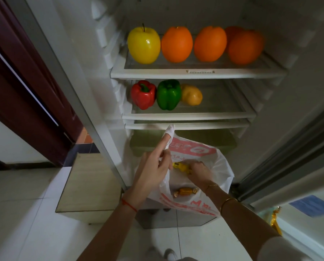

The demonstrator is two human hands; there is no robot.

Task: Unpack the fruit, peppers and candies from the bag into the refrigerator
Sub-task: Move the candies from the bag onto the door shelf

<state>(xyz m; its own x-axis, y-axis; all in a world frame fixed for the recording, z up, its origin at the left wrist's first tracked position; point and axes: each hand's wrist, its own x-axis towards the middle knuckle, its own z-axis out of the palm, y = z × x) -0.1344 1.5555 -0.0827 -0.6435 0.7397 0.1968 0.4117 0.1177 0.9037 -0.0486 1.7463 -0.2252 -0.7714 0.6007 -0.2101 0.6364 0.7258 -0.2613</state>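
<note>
A white plastic bag with red print hangs open in front of the refrigerator's lower part. My left hand grips its left handle, with the index finger stretched up. My right hand is inside the bag, pinching a yellow wrapped candy. An orange wrapped candy lies lower in the bag. On the top shelf sit a yellow apple and several oranges. The middle shelf holds a red pepper, a green pepper and a yellow potato-like item.
The right half of the middle shelf is bare. A greenish drawer lies below the shelves, behind the bag. A low wooden stool stands at the left on the tiled floor. The refrigerator door stands open at the right.
</note>
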